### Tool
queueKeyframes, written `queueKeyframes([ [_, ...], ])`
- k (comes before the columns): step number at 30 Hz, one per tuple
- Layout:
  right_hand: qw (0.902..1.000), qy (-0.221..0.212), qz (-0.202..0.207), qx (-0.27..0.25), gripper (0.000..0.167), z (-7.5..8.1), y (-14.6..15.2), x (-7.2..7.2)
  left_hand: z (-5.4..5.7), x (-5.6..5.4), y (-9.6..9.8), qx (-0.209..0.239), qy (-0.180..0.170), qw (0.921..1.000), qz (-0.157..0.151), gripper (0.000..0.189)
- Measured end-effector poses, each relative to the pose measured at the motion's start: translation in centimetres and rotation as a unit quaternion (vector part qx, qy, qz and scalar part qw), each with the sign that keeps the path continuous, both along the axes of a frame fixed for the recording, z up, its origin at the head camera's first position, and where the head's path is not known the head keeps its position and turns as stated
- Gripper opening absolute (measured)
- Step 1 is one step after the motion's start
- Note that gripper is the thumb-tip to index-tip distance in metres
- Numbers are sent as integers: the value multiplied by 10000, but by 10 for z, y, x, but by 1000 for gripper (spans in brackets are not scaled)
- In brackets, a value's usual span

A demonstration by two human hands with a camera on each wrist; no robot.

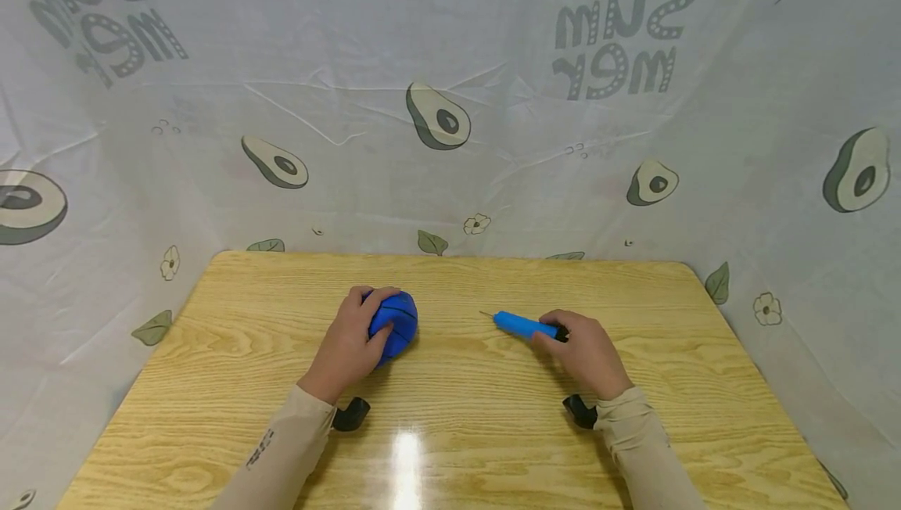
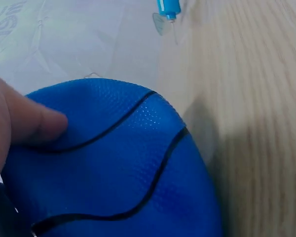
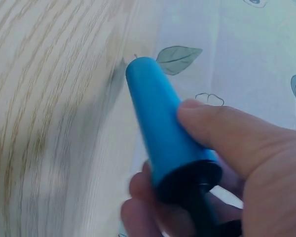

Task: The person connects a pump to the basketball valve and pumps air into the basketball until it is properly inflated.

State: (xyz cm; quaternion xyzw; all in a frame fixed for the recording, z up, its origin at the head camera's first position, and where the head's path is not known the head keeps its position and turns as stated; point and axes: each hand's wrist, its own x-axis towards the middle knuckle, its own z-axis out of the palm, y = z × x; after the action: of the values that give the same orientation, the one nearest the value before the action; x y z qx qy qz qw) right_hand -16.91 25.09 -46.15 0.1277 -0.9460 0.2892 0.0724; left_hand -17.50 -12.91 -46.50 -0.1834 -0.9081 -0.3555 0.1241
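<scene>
Our left hand (image 1: 355, 338) grips the ball (image 1: 397, 326); right of it, our right hand (image 1: 584, 350) grasps the pump (image 1: 522, 325). We have both in hand, but the needle (image 1: 486, 314) isn't in the ball yet.

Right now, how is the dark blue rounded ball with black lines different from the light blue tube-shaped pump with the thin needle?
The dark blue ball is wide and rounded; the light blue pump is long and slim. The ball has black lines; the pump has a black end and a needle. The left hand grips the ball, the right hand the pump. Both are blue.
</scene>
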Motion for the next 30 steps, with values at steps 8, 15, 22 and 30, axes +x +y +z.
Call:
queueKeyframes([
  [8,9987,63,115,-500,31,-1,-2,-1,2,0,2,-328,-74,9992,232,47],
  [15,9961,-15,300,-826,26,3,-4,-1,4,1,1,-452,166,9983,318,47],
  [22,9947,181,435,-911,27,4,-6,-1,4,1,1,-351,293,9983,357,48],
  [30,9922,493,569,-994,26,6,-8,0,2,0,1,-371,291,9983,331,47],
])
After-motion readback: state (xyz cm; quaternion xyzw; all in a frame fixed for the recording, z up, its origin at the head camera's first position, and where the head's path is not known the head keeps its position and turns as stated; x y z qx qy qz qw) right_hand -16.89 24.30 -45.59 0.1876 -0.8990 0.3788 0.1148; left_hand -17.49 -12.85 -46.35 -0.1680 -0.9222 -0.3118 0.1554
